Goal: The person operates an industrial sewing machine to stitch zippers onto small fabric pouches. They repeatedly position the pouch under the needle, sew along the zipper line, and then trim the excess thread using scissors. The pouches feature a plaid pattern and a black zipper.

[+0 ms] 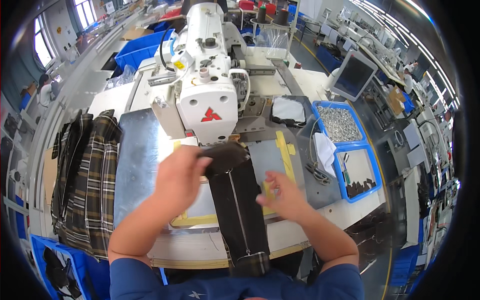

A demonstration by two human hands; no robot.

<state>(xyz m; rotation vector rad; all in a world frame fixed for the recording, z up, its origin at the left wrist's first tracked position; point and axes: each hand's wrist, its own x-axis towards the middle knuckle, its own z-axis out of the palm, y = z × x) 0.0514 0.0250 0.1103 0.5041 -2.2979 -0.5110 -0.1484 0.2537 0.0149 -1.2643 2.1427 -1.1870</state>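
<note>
A long black fabric piece [223,202] with a silver zipper [236,205] runs from under the sewing machine's head toward my body. My left hand [178,176] is closed on the dark flap [227,156] at the fabric's far end, lifting it; the flap looks blurred. To the right of the fabric, my right hand [282,196] is raised with fingers apart and nothing visible in them. The white sewing machine [207,85] stands just beyond both hands. Yellow tape [285,157] marks the work plate around the fabric.
Folded plaid fabric pieces [97,175] hang over the table's left side. At right sit a blue tray of metal rings [357,114], another blue tray [372,150] with dark scraps and a tool, a white cloth [325,150] and a screen [352,75]. A blue bin [37,245] stands lower left.
</note>
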